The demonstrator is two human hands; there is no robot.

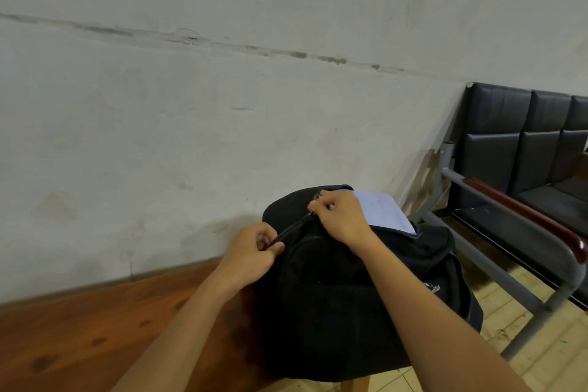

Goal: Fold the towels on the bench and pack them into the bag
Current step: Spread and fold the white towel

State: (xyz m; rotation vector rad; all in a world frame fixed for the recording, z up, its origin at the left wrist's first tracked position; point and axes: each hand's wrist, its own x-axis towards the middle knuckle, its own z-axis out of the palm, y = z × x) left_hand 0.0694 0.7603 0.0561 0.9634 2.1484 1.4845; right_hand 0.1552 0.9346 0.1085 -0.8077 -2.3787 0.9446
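Both hands are laid on the top of a black bag, which is stood on the right end of a wooden bench. By the left hand the near end of the bag's zip edge is pinched between curled fingers and thumb, with the fabric held taut. A little farther along the same seam, the right hand is closed in a pinch on something small at the zip line, likely the zip pull, though the piece itself is mostly hidden by the fingers. Both forearms are seen reaching in from the lower edge of the view.

Just past the right hand, a folded pale blue towel is seen lying in the open mouth of the bag, its upper face exposed and its lower edge tucked under the bag's rim. White lettering is printed low on the bag's right side, too small to be read.

To the right, well apart from the bench, a row of black padded seats on a grey metal frame is set on a pale tiled floor. Behind everything, a scuffed whitish wall is crossed by a dark cracked line.
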